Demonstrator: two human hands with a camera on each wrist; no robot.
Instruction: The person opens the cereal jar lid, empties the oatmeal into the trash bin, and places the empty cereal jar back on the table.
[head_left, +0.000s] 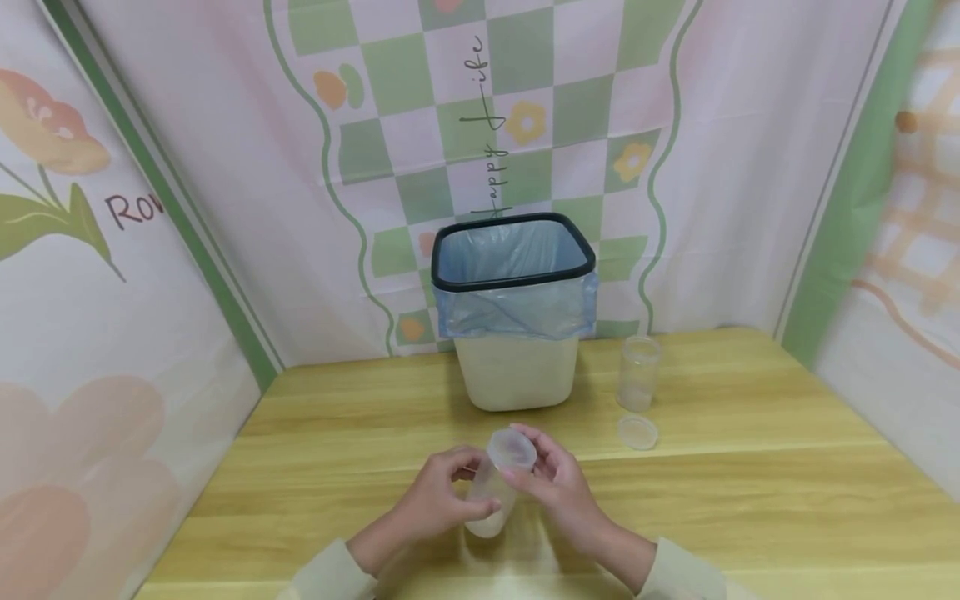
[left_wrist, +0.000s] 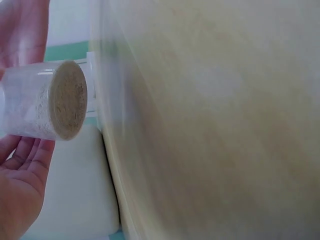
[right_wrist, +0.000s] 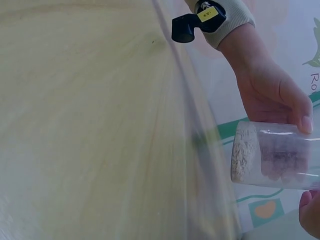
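clear jar | tilted | beige powder at base | lid at mouth

Your hands are bare; you wear pale beige sleeves, ribbed cuff, black rounded wrist unit on the left, yellow label dark-marked.

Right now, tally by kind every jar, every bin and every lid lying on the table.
Jars: 2 (held jar, standing jar)
Bin: 1
Lid lying on the table: 1
Total: 4
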